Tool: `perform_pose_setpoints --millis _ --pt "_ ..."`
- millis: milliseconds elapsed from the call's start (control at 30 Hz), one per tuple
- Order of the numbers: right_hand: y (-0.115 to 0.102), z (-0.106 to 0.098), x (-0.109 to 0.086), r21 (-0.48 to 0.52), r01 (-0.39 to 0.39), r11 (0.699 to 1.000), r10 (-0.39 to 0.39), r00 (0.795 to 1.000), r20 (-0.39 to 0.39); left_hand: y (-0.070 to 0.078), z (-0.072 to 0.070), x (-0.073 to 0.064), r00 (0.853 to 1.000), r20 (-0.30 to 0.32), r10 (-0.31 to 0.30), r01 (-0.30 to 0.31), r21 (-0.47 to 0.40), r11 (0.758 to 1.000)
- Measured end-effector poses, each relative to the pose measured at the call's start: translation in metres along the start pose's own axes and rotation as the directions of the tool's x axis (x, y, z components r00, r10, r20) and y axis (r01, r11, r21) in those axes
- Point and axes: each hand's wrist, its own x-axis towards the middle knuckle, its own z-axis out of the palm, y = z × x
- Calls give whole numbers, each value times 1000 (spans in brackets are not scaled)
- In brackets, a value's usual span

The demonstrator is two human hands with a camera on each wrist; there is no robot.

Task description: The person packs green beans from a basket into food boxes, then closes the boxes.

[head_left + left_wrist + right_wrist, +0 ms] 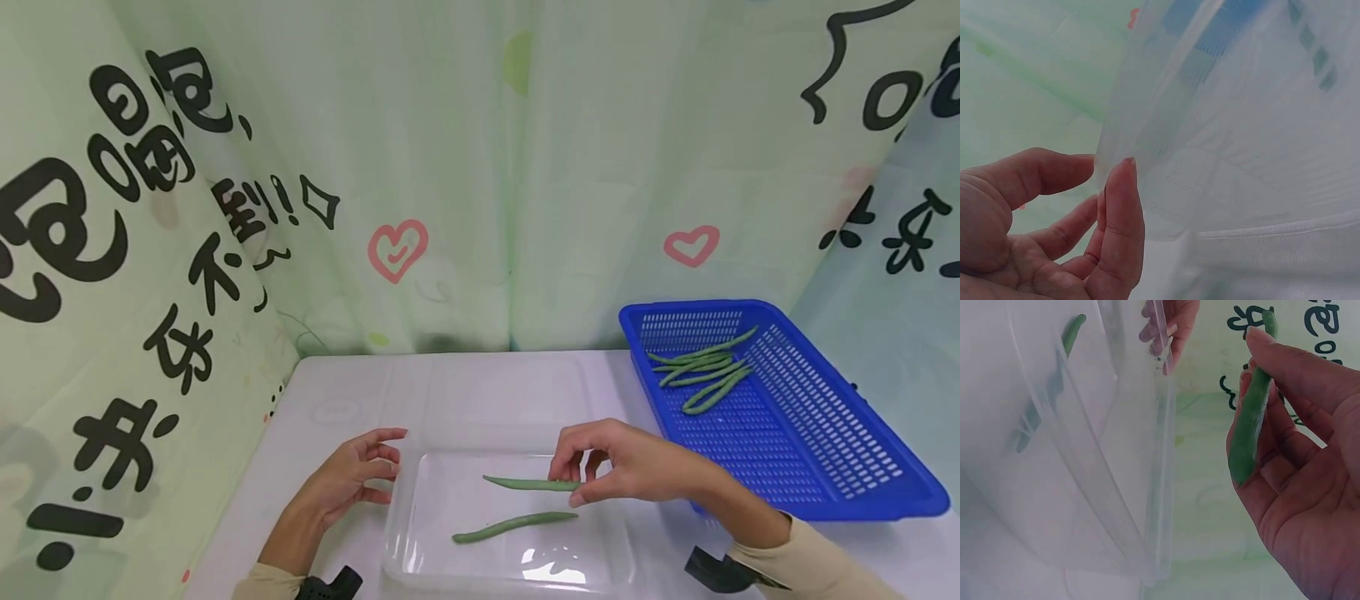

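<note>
My right hand (pixel 630 462) pinches a green bean (pixel 528 483) between thumb and fingers, above a clear plastic box (pixel 427 567). In the right wrist view the same bean (pixel 1249 437) lies along the fingers, with the thumb over its upper part. A second green bean (pixel 514 527) lies in the box, slightly curved. My left hand (pixel 348 475) is at the box's left side, its fingers loosely bent. Seen from the left wrist, the fingertips (pixel 1124 178) are at the box's clear wall; whether they press on it I cannot tell.
A blue plastic basket (pixel 806 467) stands to the right, with several green beans (pixel 701 367) toward its back left. The box and basket rest on a white tabletop (pixel 337 392). A pale green printed curtain (pixel 465 167) hangs behind and at both sides.
</note>
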Motion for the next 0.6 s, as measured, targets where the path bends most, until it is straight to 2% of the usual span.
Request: perform_pose_setpoints --millis 400,600 --pt "7 20 11 17 -19 1000 18 999 51 -2 0 2 1000 -15 -11 11 6 1000" --pt "8 27 17 -13 -26 1000 26 999 20 -2 1 1 1000 -18 -9 9 3 1000"
